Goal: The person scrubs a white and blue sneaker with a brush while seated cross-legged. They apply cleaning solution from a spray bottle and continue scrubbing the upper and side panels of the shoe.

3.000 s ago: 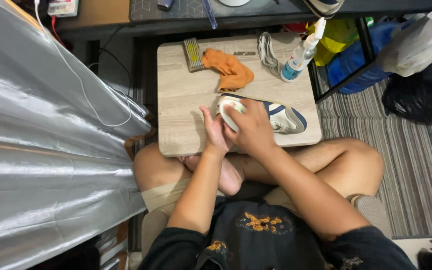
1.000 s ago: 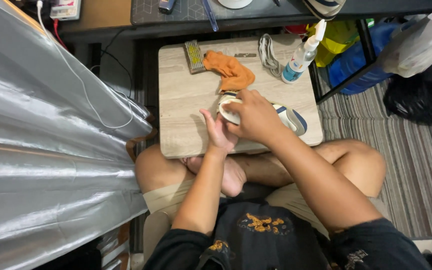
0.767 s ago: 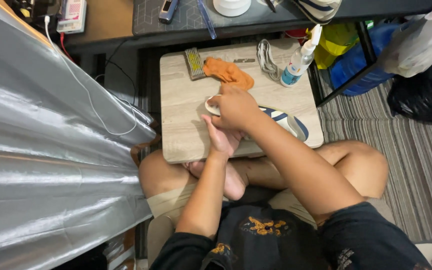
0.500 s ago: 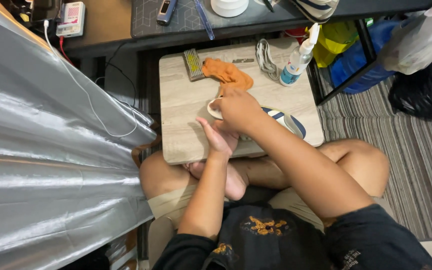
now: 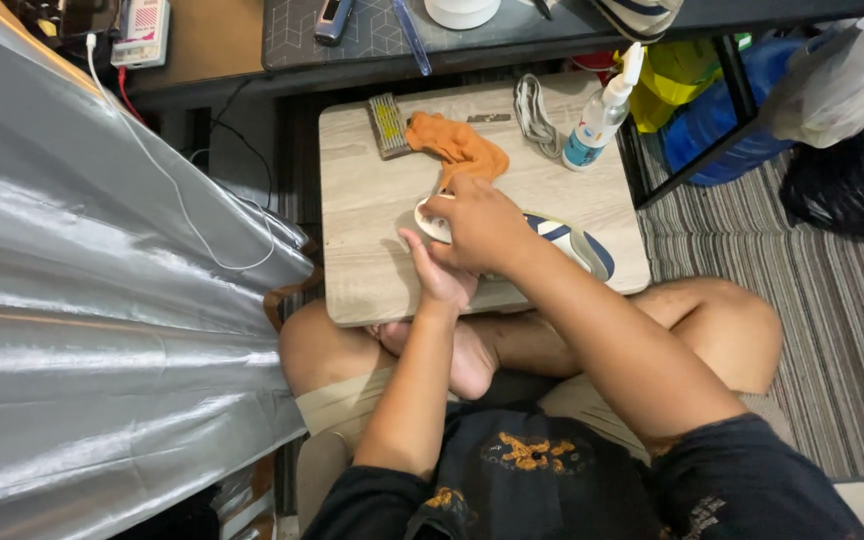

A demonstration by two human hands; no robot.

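The sneaker (image 5: 552, 235) is lying on its side on the low wooden table (image 5: 372, 260), near the front edge. The left hand (image 5: 440, 275) is gripping its toe end from below, steadying it. The right hand (image 5: 482, 225) is closing over the toe, its contents hidden. An orange cloth (image 5: 457, 148), a brush (image 5: 388, 125) and 1 spray bottle (image 5: 597, 120) are lying within reach

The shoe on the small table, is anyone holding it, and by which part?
Yes. The left hand holds the shoe at its white toe end from below, and the right hand lies over the same end. The heel rests free on the table.
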